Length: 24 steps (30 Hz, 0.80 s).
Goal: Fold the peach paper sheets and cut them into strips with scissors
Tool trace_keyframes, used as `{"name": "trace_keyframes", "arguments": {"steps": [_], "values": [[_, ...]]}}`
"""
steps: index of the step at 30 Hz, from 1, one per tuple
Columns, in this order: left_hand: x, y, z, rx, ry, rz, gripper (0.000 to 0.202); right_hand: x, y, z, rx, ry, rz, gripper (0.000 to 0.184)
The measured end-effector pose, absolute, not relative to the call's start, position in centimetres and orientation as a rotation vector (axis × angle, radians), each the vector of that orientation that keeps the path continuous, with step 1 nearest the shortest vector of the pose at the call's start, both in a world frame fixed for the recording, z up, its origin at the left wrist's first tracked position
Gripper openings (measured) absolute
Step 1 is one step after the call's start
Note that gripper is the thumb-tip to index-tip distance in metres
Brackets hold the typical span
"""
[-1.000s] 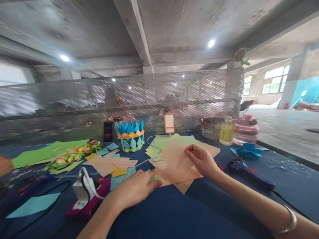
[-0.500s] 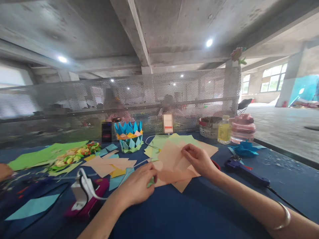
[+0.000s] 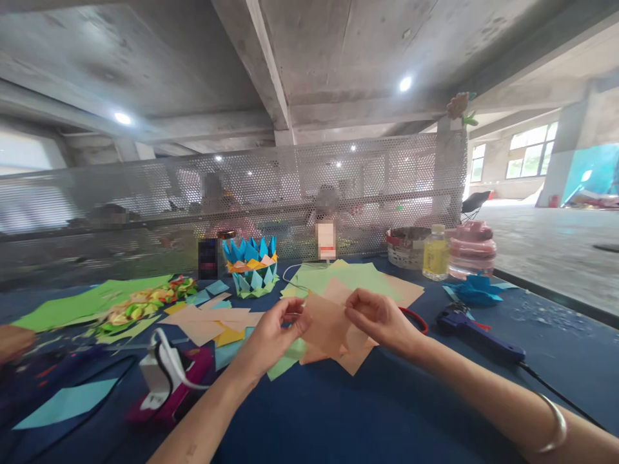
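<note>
A square of peach paper is held up between my two hands over a stack of paper. My left hand pinches its left edge between thumb and fingers. At the right edge, my right hand grips the same sheet, fingers closed. Beneath and behind lie light green sheets and more peach sheets. One green piece shows below my left hand. Red scissor-like handles are partly hidden behind my right wrist.
A blue-and-orange folded-paper basket stands behind loose paper. Left are a power strip with plugs, cables and another person's hand. Right are a glue gun, yellow bottle, pink jug and woven basket. A perforated screen stands behind.
My left hand has risen from the table and taken the left edge of the peach sheet. My right hand has shifted slightly left and lower with the sheet.
</note>
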State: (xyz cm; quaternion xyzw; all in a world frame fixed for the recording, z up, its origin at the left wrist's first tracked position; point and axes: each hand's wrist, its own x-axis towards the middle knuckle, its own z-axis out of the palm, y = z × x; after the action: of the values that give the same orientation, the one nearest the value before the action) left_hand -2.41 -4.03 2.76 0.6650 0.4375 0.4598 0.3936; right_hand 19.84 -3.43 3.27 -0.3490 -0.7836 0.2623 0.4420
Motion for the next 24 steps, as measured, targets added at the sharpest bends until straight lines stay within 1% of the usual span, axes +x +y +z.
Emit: {"name": "trace_keyframes", "arguments": {"steps": [3,6,10,12,16,17,18,19,21,22,24], "values": [[-2.3,-4.0,2.4,1.639,1.063,1.083,0.04,19.8,-3.9,3.5,-0.87,-2.059,0.522,0.01],[-2.5,-3.9,2.3,1.629,1.094,1.121,0.034,19.8,-4.3,3.8,-0.823,-2.191,0.378,0.007],[-2.4,-4.0,2.4,1.653,0.996,1.149,0.028,19.8,-4.7,4.1,-0.758,-2.3,0.307,0.007],[-2.2,-4.0,2.3,1.597,0.954,1.143,0.035,19.9,-4.8,4.2,-0.756,-2.334,0.276,0.006],[-1.5,-3.9,1.9,1.396,0.777,1.215,0.065,20.0,-4.9,4.0,-0.78,-2.352,0.242,0.006],[-1.4,-3.9,1.8,1.365,0.745,1.23,0.068,20.0,-4.9,3.9,-0.8,-2.325,0.256,0.005],[-1.3,-3.8,1.7,1.35,0.742,1.236,0.066,20.0,-4.8,3.8,-0.824,-2.279,0.278,0.01],[-1.2,-3.8,1.6,1.342,0.766,1.244,0.058,19.9,-4.6,3.6,-0.846,-2.221,0.31,0.02],[-1.2,-3.6,1.4,1.306,0.868,1.292,0.038,19.8,-4.1,3.3,-0.875,-2.089,0.396,0.042],[-1.2,-3.5,1.3,1.269,0.918,1.336,0.031,19.7,-3.8,3.2,-0.88,-2.025,0.456,0.049],[-1.3,-3.2,1.2,1.167,0.943,1.434,0.028,19.6,-3.0,2.9,-0.874,-1.897,0.612,0.054]]}}
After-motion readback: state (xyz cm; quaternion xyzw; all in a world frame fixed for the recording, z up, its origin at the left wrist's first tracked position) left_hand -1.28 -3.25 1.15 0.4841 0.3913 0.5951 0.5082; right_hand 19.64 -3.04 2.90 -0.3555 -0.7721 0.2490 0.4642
